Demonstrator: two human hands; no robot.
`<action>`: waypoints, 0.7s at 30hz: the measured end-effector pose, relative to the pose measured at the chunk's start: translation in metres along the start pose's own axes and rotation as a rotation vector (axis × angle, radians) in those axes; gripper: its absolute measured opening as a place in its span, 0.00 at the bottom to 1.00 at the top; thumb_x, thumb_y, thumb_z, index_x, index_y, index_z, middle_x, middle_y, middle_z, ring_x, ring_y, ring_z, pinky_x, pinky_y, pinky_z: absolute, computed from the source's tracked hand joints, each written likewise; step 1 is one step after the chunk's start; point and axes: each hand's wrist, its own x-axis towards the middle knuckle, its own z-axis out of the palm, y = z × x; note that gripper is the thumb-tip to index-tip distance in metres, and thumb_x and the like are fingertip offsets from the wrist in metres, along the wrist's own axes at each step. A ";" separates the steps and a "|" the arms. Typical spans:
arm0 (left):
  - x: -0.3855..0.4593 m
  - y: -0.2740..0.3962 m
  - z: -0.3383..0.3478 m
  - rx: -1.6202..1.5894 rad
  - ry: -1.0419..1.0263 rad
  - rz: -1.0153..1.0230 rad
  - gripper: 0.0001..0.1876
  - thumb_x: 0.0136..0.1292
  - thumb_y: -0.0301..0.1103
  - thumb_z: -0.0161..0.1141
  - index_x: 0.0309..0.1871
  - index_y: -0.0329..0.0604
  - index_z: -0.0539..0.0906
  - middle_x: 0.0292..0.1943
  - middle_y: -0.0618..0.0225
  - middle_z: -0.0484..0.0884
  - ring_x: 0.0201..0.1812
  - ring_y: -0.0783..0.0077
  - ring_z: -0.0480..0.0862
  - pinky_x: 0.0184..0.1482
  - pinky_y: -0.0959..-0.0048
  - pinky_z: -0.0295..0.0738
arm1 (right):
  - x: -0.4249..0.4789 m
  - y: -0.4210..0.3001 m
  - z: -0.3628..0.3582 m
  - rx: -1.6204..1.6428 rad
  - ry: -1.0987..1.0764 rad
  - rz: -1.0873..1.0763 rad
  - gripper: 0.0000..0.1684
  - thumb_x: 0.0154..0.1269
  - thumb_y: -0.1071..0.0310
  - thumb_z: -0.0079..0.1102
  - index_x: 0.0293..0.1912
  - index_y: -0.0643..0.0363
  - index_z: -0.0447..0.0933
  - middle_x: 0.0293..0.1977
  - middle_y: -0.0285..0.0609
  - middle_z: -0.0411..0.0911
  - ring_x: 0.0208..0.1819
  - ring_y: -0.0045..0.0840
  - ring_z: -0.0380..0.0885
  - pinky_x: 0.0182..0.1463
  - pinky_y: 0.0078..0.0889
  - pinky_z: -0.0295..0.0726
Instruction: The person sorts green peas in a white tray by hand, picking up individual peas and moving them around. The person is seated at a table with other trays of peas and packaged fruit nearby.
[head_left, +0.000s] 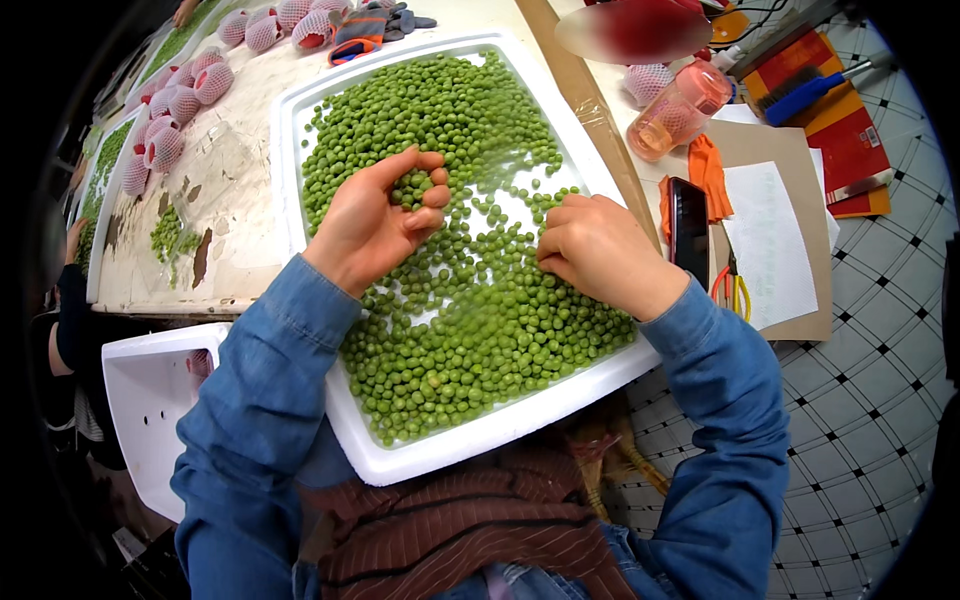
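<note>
A white foam tray (480, 457) lies before me, tilted in view, with shelled green peas (480, 337) spread across its floor. The peas form a far heap and a near heap, and bare white floor shows between them at the right. My left hand (379, 210) is held palm up over the tray's left half. Its curled fingers cup a small heap of peas (411, 190). Over the right side, my right hand (596, 251) hangs palm down with fingertips bent together at the peas. Whether a pea sits between those fingertips is hidden.
Net-wrapped fruits (184, 86) line the table's left. A few peas (171, 234) lie by a clear plastic container (217, 154). Gloves (367, 34) rest behind the tray. At right are a bottle (679, 109), a phone (688, 229) and scissors (733, 289). Another person's hand (75, 240) touches a second tray.
</note>
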 end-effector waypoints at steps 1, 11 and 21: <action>0.000 0.000 0.000 0.010 0.007 0.003 0.12 0.76 0.36 0.47 0.49 0.33 0.72 0.40 0.63 0.71 0.34 0.75 0.69 0.24 0.82 0.62 | 0.001 0.001 0.001 -0.016 -0.012 0.012 0.04 0.49 0.70 0.69 0.26 0.57 0.82 0.27 0.38 0.77 0.37 0.33 0.78 0.40 0.37 0.78; 0.000 -0.011 0.007 0.110 0.002 -0.051 0.14 0.77 0.38 0.46 0.50 0.33 0.72 0.39 0.63 0.71 0.34 0.74 0.70 0.26 0.81 0.65 | 0.030 -0.003 -0.027 0.309 0.216 0.179 0.07 0.54 0.68 0.63 0.32 0.60 0.80 0.31 0.42 0.79 0.32 0.34 0.80 0.35 0.34 0.78; 0.003 0.003 -0.004 0.043 -0.045 -0.045 0.11 0.78 0.37 0.44 0.46 0.37 0.71 0.39 0.65 0.71 0.32 0.77 0.69 0.24 0.82 0.62 | 0.048 -0.027 -0.039 0.289 0.434 0.008 0.11 0.59 0.70 0.67 0.42 0.62 0.80 0.30 0.41 0.78 0.29 0.25 0.77 0.33 0.27 0.76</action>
